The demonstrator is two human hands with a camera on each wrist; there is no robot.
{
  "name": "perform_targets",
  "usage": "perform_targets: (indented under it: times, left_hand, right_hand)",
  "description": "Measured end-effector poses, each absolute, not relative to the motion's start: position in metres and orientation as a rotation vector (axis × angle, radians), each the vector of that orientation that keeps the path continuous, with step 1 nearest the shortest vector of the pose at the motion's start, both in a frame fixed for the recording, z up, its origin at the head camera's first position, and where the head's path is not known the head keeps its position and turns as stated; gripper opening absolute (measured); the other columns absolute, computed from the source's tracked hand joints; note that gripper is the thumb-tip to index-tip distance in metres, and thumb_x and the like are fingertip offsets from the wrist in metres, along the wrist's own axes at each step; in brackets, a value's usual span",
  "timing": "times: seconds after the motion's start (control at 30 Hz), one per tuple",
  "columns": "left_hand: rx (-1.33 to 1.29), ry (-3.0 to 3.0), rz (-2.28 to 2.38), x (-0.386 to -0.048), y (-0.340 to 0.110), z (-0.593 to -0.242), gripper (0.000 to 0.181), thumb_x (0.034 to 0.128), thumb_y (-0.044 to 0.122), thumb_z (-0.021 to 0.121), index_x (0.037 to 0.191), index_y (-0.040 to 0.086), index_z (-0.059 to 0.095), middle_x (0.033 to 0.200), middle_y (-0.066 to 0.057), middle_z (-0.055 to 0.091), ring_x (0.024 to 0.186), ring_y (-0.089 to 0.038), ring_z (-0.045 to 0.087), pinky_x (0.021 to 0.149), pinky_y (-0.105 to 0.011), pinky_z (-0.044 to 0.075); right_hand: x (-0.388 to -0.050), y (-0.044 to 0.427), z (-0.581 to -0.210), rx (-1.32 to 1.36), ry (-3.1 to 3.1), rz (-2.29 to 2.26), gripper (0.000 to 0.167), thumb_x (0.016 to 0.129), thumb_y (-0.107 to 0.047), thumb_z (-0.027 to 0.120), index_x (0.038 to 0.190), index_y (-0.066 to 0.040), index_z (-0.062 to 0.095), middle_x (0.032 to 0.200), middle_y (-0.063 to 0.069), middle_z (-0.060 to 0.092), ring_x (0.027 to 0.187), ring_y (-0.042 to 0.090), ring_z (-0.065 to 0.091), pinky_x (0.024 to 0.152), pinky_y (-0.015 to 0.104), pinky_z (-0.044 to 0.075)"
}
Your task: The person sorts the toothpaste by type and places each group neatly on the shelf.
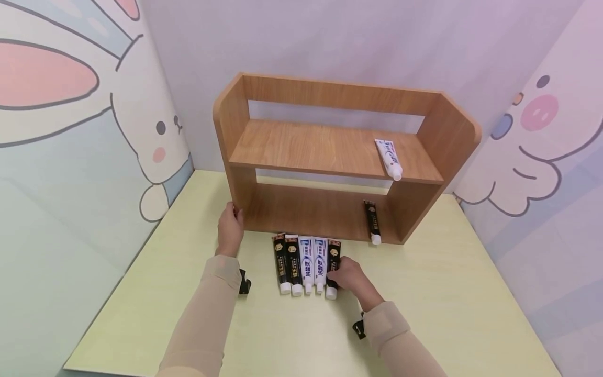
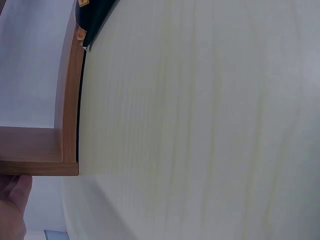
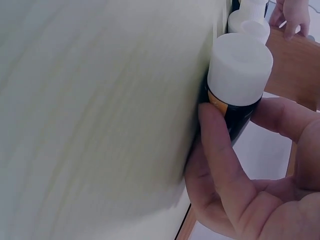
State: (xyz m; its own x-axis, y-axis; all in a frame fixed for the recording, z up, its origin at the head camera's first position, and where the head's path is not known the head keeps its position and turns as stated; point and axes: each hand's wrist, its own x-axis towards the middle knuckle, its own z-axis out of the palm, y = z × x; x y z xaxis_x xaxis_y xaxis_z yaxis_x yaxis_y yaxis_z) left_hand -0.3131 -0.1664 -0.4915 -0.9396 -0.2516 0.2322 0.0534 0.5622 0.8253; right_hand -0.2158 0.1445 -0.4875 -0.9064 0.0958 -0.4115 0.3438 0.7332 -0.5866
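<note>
Head view: the right hand [image 1: 352,276] pinches the rightmost black tube [image 1: 334,255], in a row near the wooden shelf's [image 1: 306,146] front edge; counter [image 1: 292,335] room opens nearside. Left wrist: the left hand [image 2: 13,210] touches the shelf's left panel; grip unclear. Right wrist: white cap [image 3: 240,70] protrudes.
</note>
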Motion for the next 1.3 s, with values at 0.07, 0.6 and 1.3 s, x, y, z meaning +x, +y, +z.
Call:
perform_targets:
  times: [0.07,0.6,1.3]
  left_hand:
    - [0.169,-2.477,-1.318,-0.313,-0.166,-0.492,0.026,0.1028,0.012,0.051,0.125,-0.001,0.047,0.117,-0.022,0.057,0.102,-0.035,0.058,0.083,-0.050,0.051]
    - [0.152,-2.473,-1.317,-0.310,-0.166,-0.493,0.025,0.1027,0.011,0.050,0.124,-0.003,0.048,0.114,-0.023,0.057,0.098,-0.036,0.058,0.080,-0.050,0.051]
    - [0.157,-2.477,-1.302,-0.315,-0.166,-0.494,0.027,0.1028,0.012,0.051,0.126,-0.002,0.047,0.116,-0.023,0.056,0.102,-0.036,0.057,0.084,-0.051,0.050]
  right_hand:
    - [-0.215,0.145,-0.487,0.345,2.578,-0.991,0.048,0.086,-0.013,0.073,0.121,0.011,0.050,0.096,0.018,0.059,0.075,0.025,0.059,0.063,0.034,0.053]
    - [-0.214,0.149,-0.488,0.375,2.576,-1.024,0.060,0.083,-0.013,0.076,0.130,0.012,0.049,0.105,0.022,0.059,0.077,0.026,0.060,0.067,0.037,0.054]
    - [-0.219,0.161,-0.478,0.294,2.604,-1.109,0.062,0.080,-0.007,0.072,0.132,0.014,0.046,0.098,0.022,0.060,0.068,0.024,0.063,0.058,0.034,0.055]
